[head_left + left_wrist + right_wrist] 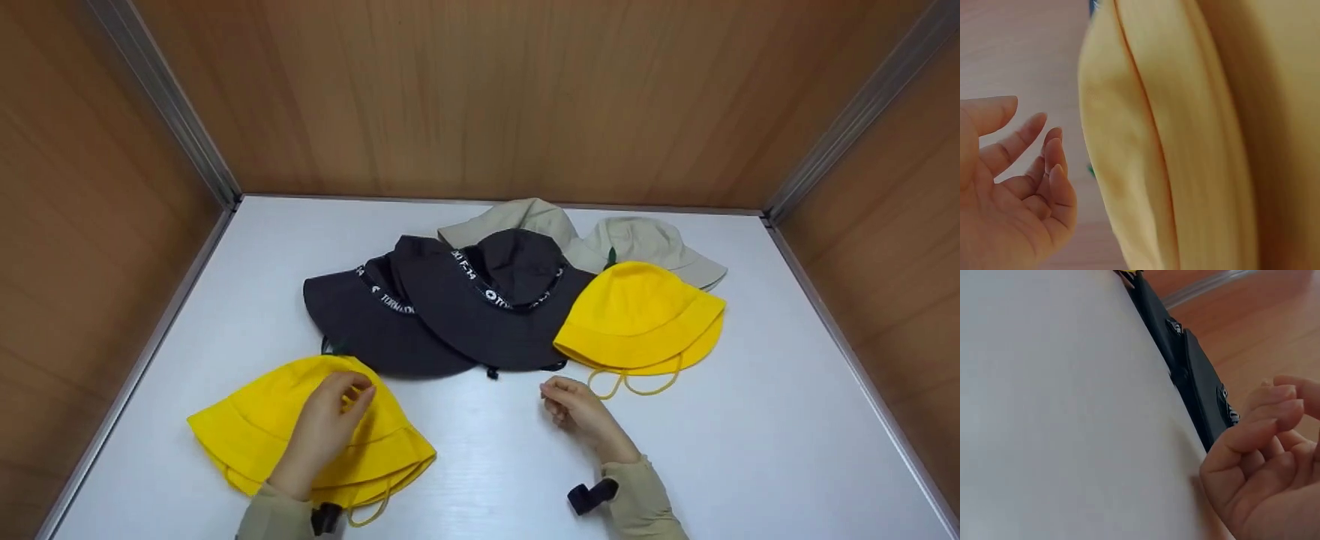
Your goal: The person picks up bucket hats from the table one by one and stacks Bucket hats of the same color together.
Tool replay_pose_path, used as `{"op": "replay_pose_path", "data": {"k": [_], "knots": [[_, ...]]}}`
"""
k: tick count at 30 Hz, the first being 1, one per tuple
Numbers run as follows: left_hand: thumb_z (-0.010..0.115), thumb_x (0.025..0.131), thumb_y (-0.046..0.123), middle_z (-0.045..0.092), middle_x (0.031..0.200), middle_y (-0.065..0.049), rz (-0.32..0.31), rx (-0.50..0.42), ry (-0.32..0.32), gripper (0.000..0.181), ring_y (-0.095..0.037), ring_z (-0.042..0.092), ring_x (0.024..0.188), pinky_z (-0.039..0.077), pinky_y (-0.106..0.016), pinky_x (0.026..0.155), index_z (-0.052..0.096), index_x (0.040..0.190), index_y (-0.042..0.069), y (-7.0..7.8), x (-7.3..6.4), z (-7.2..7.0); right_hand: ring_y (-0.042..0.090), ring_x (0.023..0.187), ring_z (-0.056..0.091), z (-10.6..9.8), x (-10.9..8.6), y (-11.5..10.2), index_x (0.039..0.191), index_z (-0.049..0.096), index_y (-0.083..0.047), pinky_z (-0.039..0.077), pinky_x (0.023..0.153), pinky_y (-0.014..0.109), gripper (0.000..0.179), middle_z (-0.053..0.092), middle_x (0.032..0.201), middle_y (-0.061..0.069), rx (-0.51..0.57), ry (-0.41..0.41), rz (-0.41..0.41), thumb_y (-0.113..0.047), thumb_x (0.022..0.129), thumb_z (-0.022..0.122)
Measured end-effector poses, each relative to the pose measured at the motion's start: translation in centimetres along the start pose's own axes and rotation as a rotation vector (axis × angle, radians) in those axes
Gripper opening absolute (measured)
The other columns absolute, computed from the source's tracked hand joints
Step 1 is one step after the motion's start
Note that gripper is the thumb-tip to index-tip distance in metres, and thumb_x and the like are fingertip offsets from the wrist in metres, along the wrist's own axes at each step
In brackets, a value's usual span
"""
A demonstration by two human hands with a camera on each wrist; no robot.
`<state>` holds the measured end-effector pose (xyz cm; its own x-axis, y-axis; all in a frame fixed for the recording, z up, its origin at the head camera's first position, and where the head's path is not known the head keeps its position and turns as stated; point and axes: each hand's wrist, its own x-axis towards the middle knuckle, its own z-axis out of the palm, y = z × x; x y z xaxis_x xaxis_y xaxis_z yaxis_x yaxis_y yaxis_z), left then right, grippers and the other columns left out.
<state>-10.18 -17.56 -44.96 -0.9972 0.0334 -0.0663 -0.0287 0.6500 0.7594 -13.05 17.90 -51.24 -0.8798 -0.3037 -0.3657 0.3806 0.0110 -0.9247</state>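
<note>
In the head view a yellow bucket hat point(262, 401) lies at the front left, its thin cord loop showing below the brim. Over its crown is my left hand point(326, 427); the left wrist view shows the fingers loosely bent, apart from the yellow cloth point(1123, 140), with nothing held. My right hand point(581, 416) hovers over the table, in front of a second yellow hat point(637, 315). Its fingers are loosely curled and hold nothing, as the right wrist view confirms. Two black hats point(517, 322) with white-lettered bands overlap in the middle.
Two beige hats point(645, 244) lie behind, near the back wall. The white table point(795, 420) is enclosed by wood-grain panels point(525, 97) with metal edging at the back and both sides. A dark wrist device point(592, 496) sits at the right sleeve.
</note>
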Motion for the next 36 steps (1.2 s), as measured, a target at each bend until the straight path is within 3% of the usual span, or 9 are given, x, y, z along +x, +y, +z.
{"op": "replay_pose_path", "data": {"k": [5, 8, 17, 30, 36], "knots": [[0.058, 0.095, 0.015, 0.059, 0.091, -0.002, 0.043, -0.143, 0.004, 0.012, -0.015, 0.051, 0.083, 0.047, -0.029, 0.075, 0.065, 0.099, 0.007, 1.6, 0.3, 3.9, 0.007, 0.054, 0.039, -1.2, -1.2, 1.2, 0.077, 0.055, -0.015, 0.033, 0.052, 0.019, 0.023, 0.044, 0.061, -0.005, 0.163, 0.094, -0.013, -0.019, 0.099, 0.05], [0.057, 0.095, 0.016, 0.059, 0.089, -0.002, 0.085, -0.172, -0.013, 0.014, -0.014, 0.051, 0.08, 0.046, -0.026, 0.072, 0.065, 0.098, 0.005, 2.3, 0.5, 5.8, 0.007, 0.055, 0.039, -1.6, -1.6, 1.9, 0.077, 0.055, -0.014, 0.034, 0.052, 0.018, 0.023, 0.045, 0.062, -0.005, 0.262, 0.114, -0.049, -0.018, 0.099, 0.048], [0.055, 0.096, 0.022, 0.061, 0.088, -0.004, 0.126, -0.256, -0.02, 0.021, -0.014, 0.052, 0.079, 0.046, -0.025, 0.07, 0.065, 0.099, 0.003, 4.4, 1.4, 9.3, 0.006, 0.058, 0.038, -2.3, -1.9, 2.8, 0.082, 0.053, -0.011, 0.032, 0.053, 0.016, 0.025, 0.045, 0.065, -0.003, 0.413, 0.075, -0.149, -0.012, 0.102, 0.038], [0.053, 0.096, 0.01, 0.063, 0.085, -0.013, 0.057, -0.589, -0.002, 0.02, -0.015, 0.056, 0.076, 0.045, -0.022, 0.07, 0.061, 0.095, -0.009, 5.1, 3.4, 14.3, 0.006, 0.059, 0.039, -1.6, -1.3, 2.9, 0.083, 0.053, -0.011, 0.033, 0.053, 0.016, 0.026, 0.045, 0.066, -0.004, 0.473, 0.073, -0.14, -0.012, 0.103, 0.036], [0.051, 0.094, 0.002, 0.062, 0.084, -0.022, -0.019, -0.636, 0.019, 0.017, -0.024, 0.055, 0.076, 0.043, -0.021, 0.068, 0.059, 0.093, -0.013, 6.7, 2.8, 14.6, 0.006, 0.059, 0.039, -2.1, -1.6, 2.9, 0.083, 0.054, -0.011, 0.033, 0.054, 0.016, 0.025, 0.045, 0.066, -0.003, 0.475, 0.086, -0.148, -0.013, 0.102, 0.038]]}}
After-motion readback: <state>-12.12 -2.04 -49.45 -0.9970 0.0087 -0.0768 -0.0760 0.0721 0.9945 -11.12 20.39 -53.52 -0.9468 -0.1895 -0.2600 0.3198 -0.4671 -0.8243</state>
